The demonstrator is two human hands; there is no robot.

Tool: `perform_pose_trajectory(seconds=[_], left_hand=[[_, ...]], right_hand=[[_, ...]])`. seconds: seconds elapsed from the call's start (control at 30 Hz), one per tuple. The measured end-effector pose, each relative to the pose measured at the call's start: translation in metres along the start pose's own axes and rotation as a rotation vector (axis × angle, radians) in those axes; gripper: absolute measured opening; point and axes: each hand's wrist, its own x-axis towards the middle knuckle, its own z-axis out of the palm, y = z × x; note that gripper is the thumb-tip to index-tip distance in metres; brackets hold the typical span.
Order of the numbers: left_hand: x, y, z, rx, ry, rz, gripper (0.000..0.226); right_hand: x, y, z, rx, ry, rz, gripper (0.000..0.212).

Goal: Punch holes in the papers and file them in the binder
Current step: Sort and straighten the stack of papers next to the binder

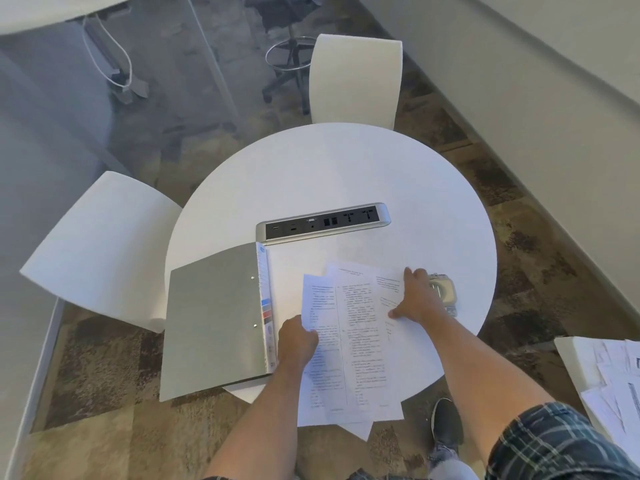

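A grey binder point(214, 320) lies open on the round white table point(311, 174), its cover flipped out to the left past the table edge. Several printed papers point(356, 341) are fanned out loosely to the right of the binder and hang over the near edge. My left hand point(296, 341) grips the left edge of the papers, fingers curled around it. My right hand point(417, 296) rests flat on the right side of the papers with fingers spread. A metal hole punch point(445, 289) sits just right of that hand, partly hidden by it.
A grey power and data socket strip point(323, 223) is set into the table behind the binder. White chairs stand at the left point(100, 247) and far side point(355, 77). More loose papers point(616, 379) lie on a white surface at the right. My shoe point(446, 424) shows below the table.
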Motion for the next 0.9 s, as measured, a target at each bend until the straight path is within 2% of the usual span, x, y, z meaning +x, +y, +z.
perform_pose_trajectory(seconds=[0.13, 0.2, 0.3, 0.37, 0.47, 0.53, 0.63, 0.7, 0.8, 0.9], left_hand=[[0.0, -0.002, 0.001, -0.023, 0.006, -0.002, 0.026], [0.001, -0.001, 0.001, -0.032, 0.01, -0.003, 0.024], [0.003, 0.006, -0.002, -0.078, 0.039, -0.003, 0.017], [0.004, 0.01, -0.005, -0.144, 0.06, 0.014, 0.015], [0.007, 0.018, -0.013, -0.297, 0.051, 0.035, 0.007], [0.009, 0.025, -0.021, -0.398, -0.018, 0.054, 0.015], [0.016, 0.037, -0.039, -0.538, -0.141, 0.017, 0.03], [0.022, 0.043, -0.051, -0.595, -0.242, 0.017, 0.041], [0.026, 0.052, -0.063, -0.671, -0.337, 0.061, 0.064], [0.022, 0.062, -0.068, -0.78, -0.381, 0.087, 0.06]], right_hand=[[0.012, -0.009, -0.012, -0.112, -0.053, -0.034, 0.085], [0.015, -0.012, -0.016, -0.079, -0.064, -0.043, 0.077], [0.015, -0.01, -0.015, -0.017, -0.068, -0.007, 0.052], [0.016, -0.004, -0.006, 0.15, -0.025, 0.014, 0.039], [0.011, 0.004, 0.004, 0.739, -0.067, -0.024, 0.027], [0.001, 0.007, -0.003, 1.019, -0.102, -0.052, 0.026], [-0.01, 0.006, -0.026, 1.229, -0.107, -0.068, 0.033], [-0.016, 0.003, -0.044, 1.299, -0.123, -0.1, 0.04], [-0.022, -0.004, -0.067, 1.39, -0.159, -0.16, 0.038], [-0.029, -0.018, -0.081, 1.401, -0.17, -0.234, 0.043]])
